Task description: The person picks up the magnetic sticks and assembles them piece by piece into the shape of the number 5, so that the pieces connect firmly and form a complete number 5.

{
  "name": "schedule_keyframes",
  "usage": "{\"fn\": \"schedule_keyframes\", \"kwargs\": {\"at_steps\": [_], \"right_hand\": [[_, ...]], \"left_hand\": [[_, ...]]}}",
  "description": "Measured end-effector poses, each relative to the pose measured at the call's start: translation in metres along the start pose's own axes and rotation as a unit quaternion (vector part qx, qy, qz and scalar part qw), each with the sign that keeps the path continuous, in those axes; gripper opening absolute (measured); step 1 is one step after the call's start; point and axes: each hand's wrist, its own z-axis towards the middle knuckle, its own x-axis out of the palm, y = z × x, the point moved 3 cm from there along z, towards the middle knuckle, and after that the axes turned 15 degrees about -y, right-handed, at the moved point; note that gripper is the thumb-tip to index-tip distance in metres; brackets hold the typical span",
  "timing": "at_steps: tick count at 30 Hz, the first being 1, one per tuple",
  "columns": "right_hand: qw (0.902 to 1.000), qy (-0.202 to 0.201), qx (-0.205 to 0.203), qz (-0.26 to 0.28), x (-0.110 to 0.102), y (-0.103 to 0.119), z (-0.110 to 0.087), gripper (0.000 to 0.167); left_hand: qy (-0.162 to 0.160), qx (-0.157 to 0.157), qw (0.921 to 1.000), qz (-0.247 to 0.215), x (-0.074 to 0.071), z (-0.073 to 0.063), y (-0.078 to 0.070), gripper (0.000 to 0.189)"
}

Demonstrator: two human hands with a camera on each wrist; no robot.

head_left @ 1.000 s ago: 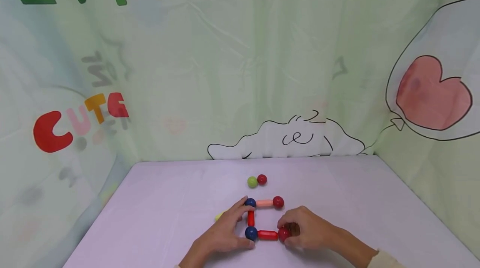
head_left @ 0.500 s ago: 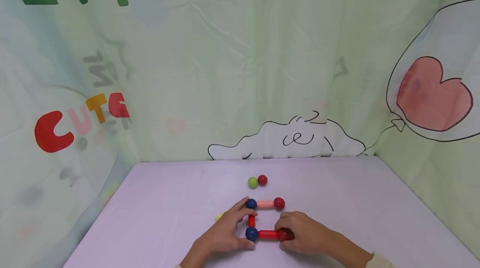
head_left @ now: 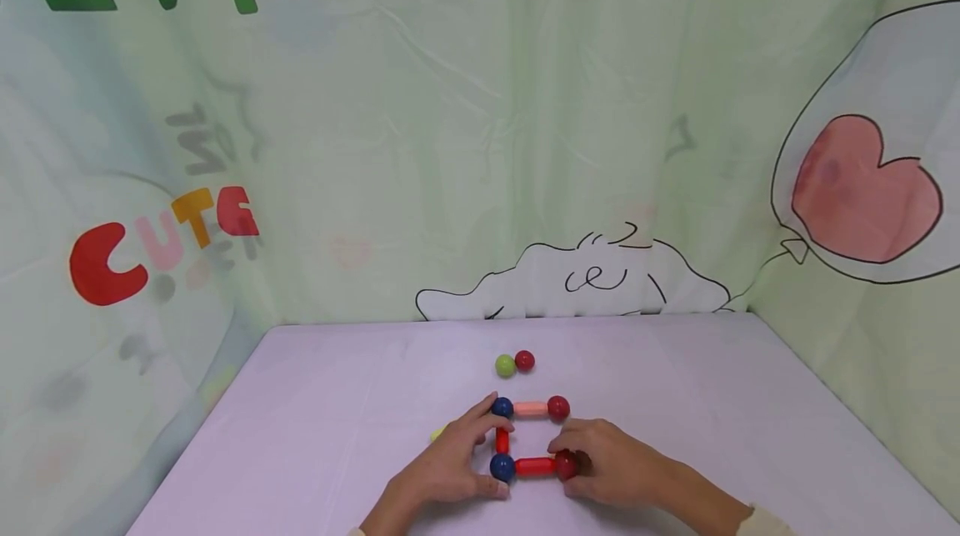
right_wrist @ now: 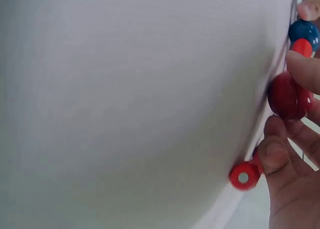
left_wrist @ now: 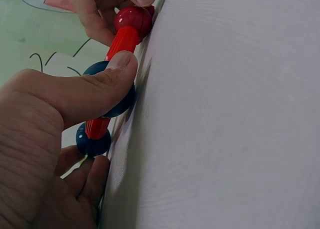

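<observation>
In the head view, a frame of magnetic sticks and balls lies on the table. A red stick (head_left: 502,440) joins the near blue ball (head_left: 502,467) to the far blue ball (head_left: 502,408). My left hand (head_left: 446,465) grips this side, thumb against the near ball and fingers by the far one. Another red stick (head_left: 535,467) runs right to a dark red ball (head_left: 566,465), which my right hand (head_left: 615,461) pinches. In the right wrist view, a separate red stick (right_wrist: 244,176) with a silvery end shows beside the right hand's curled fingers; its other end is hidden.
At the far side, a pink stick (head_left: 530,408) links the far blue ball to a red ball (head_left: 558,408). Behind lie a loose green ball (head_left: 505,365) and red ball (head_left: 525,361). A yellow piece (head_left: 437,433) is mostly hidden behind my left hand. A printed curtain (head_left: 450,144) encloses the table.
My right hand closes farther over the near red ball, then eases back slightly. That ball and its stick shift very little. The left hand stays in place.
</observation>
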Motion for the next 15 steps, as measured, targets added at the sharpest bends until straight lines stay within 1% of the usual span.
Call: {"fn": "schedule_keyframes", "kwargs": {"at_steps": [3, 5, 9, 13, 15], "right_hand": [[0.9996, -0.012, 0.003, 0.024, -0.006, -0.001, -0.002, 0.043], [0.9993, -0.027, 0.001, 0.024, -0.011, -0.003, -0.005, 0.042], [0.9968, -0.080, 0.009, -0.008, -0.018, -0.008, -0.009, 0.039], [0.9887, -0.138, 0.028, -0.052, -0.022, -0.013, -0.012, 0.035], [0.9849, -0.154, 0.043, -0.066, -0.022, -0.015, -0.013, 0.034]], "left_hand": [[-0.001, 0.000, 1.0000, -0.001, 0.000, 0.001, 0.001, 0.064], [-0.001, -0.002, 1.0000, -0.001, 0.000, 0.001, 0.001, 0.064], [0.001, -0.005, 1.0000, -0.007, 0.000, 0.004, 0.001, 0.065], [0.001, -0.002, 1.0000, -0.006, 0.000, 0.006, 0.002, 0.066], [0.000, 0.000, 1.0000, -0.006, 0.000, 0.007, 0.001, 0.066]]}}
